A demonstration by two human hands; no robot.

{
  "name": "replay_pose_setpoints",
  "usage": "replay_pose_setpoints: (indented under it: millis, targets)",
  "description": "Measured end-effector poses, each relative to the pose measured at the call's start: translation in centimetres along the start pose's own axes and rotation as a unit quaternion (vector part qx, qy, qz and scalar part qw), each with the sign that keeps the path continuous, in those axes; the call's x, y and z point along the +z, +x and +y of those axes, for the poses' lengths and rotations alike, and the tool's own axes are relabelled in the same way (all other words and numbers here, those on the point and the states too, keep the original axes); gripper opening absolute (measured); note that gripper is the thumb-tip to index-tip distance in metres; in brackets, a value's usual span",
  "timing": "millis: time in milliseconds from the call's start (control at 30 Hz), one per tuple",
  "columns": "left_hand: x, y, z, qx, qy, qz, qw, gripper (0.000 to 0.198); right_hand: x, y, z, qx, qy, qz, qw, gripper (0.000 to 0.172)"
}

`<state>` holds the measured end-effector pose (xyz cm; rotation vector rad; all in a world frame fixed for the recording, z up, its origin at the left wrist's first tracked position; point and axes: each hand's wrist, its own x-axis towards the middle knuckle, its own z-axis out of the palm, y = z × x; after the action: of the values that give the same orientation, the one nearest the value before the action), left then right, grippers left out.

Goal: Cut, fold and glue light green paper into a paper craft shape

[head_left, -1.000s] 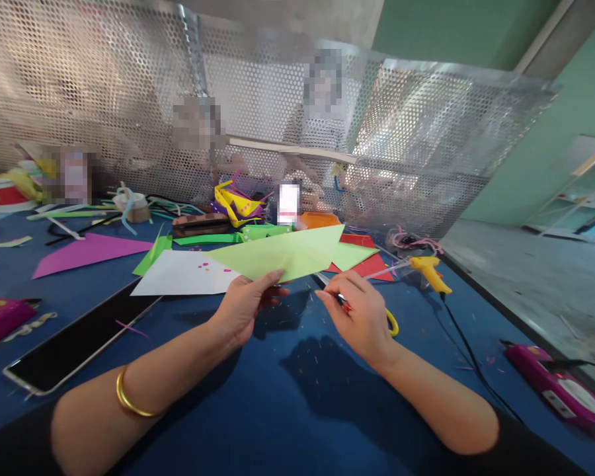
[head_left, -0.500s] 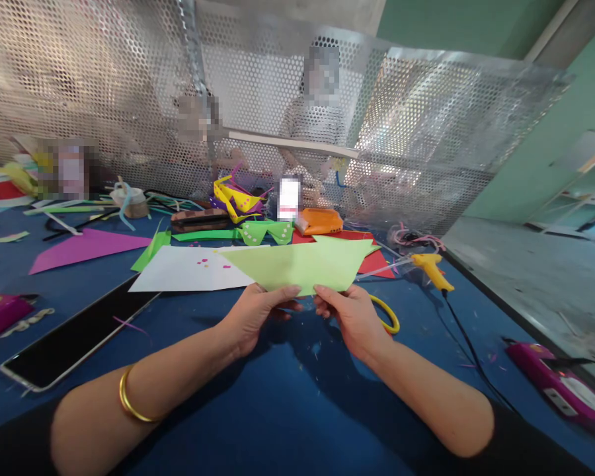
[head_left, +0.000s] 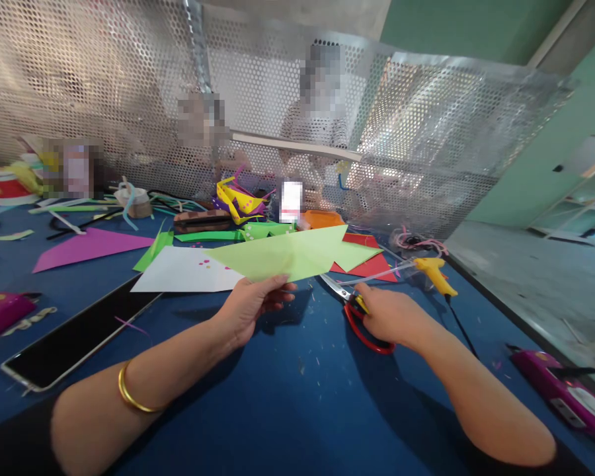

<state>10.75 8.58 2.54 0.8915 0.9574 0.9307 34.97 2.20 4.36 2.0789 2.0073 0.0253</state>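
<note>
Between thumb and fingers, my left hand (head_left: 255, 301) pinches the lower edge of a light green paper sheet (head_left: 282, 254), raised above the table. My right hand (head_left: 389, 311) is closed on scissors (head_left: 364, 327) with red and yellow handles. Their metal blades point left, just below the sheet's right part. Behind the green sheet lies a white paper (head_left: 178, 271) with small pink pieces on it. Red paper (head_left: 369, 264) and another light green piece (head_left: 359, 254) lie to the right of the held sheet.
A yellow glue gun (head_left: 436, 274) lies at right, its cord running toward a purple power strip (head_left: 560, 390). A dark-screened tablet (head_left: 79, 337) lies at left, near purple paper (head_left: 92, 248). Green paper glasses (head_left: 268, 230) and a pencil case (head_left: 201, 220) sit before the perforated screen (head_left: 258, 86).
My right hand has let go of the green sheet, moved right and taken hold of the scissors. The sheet, now in my left hand alone, has shifted left and tilted.
</note>
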Motion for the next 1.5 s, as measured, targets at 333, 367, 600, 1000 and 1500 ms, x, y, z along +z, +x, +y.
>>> replay_pose_setpoints:
  millis: [333, 367, 600, 1000, 1500]
  targets:
    - [-0.1, 0.2, 0.2, 0.006, -0.003, 0.006, 1.000, 0.023, 1.2, 0.8, -1.1, -0.004, 0.044, 0.025, 0.999, 0.040]
    - [-0.1, 0.3, 0.3, 0.009, -0.004, 0.009, 1.000, 0.023, 1.1, 0.8, -1.1, 0.001, 0.057, 0.034, 0.998, 0.034]
    - [-0.8, 1.0, 0.9, 0.030, -0.032, 0.033, 0.998, 0.024, 0.1, 0.1, -2.0, -0.022, 0.573, -0.022, 0.819, 0.011]
    - [0.7, 4.3, 2.6, 0.000, -0.082, 0.074, 0.994, 0.014, 1.6, 1.4, -3.8, 0.022, 0.885, -0.036, 0.463, 0.040]
    - [-0.2, 4.9, 2.4, 0.003, -0.073, 0.061, 0.995, 0.017, 0.7, 0.9, -5.4, -0.092, 0.783, 0.148, 0.598, 0.049]
